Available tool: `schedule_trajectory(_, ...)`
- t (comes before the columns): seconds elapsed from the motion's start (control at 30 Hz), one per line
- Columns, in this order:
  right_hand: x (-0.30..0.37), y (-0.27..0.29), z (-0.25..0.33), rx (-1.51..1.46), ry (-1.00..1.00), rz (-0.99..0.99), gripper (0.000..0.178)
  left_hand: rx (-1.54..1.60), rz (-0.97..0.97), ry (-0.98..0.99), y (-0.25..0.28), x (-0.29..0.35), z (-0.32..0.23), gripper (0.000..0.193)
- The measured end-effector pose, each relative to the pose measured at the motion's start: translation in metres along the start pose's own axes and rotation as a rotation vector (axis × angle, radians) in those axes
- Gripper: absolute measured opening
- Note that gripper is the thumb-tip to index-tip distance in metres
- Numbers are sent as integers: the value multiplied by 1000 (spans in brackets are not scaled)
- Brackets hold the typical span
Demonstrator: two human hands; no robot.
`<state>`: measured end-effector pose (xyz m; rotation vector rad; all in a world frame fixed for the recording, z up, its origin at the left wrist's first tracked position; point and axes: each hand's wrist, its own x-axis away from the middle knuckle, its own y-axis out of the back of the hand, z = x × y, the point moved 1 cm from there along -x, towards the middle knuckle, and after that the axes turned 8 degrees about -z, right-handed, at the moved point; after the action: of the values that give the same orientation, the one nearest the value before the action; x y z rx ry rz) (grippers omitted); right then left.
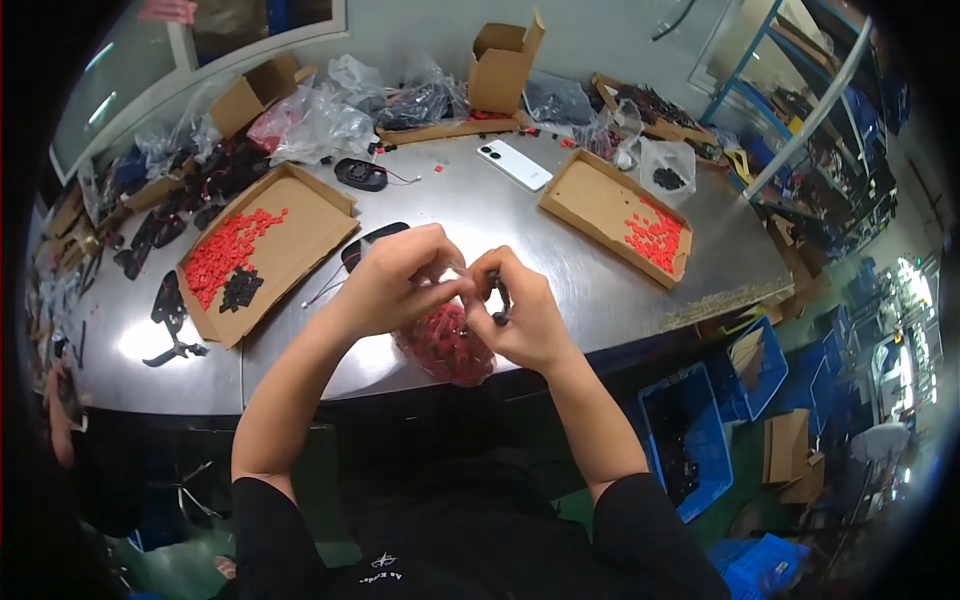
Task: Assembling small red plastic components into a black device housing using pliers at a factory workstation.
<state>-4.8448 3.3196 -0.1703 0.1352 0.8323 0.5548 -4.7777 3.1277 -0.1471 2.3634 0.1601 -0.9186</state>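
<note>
A clear plastic bag [447, 345] full of small red pieces sits near the table's front edge, below my hands. My left hand [408, 283] is closed in a pinch at the bag's gathered top. Closed too, my right hand [522, 310] meets the left fingertips there. A dark curved thing [497, 295] is held in its fingers; its kind I cannot make out. Behind my left hand lies a black oval part [368, 243], partly hidden, with thin wires beside it.
At left, a cardboard tray [310, 205] holds red and black pieces. Another tray [590, 195] at right holds red pieces. A white phone [514, 165] and a black speaker-like part [360, 174] lie farther back. Cartons and plastic bags line the wall. Blue bins [718, 455] stand at lower right.
</note>
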Motion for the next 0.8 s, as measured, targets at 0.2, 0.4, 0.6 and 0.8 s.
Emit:
schedule_trajectory(0.2,1,47,0,-829,141,-546,51,114,0,126,-7,-29,-1,13)
schedule_trajectory(0.4,-26,45,14,-871,64,-757,59,-269,84,-324,-12,-59,-14,26)
schedule_trajectory(0.6,-32,51,16,-931,-114,-708,58,-359,137,-438,-15,-70,-10,31)
schedule_trajectory(0.8,-25,54,27,-919,-134,-728,64,-316,175,-469,-9,-70,-6,32)
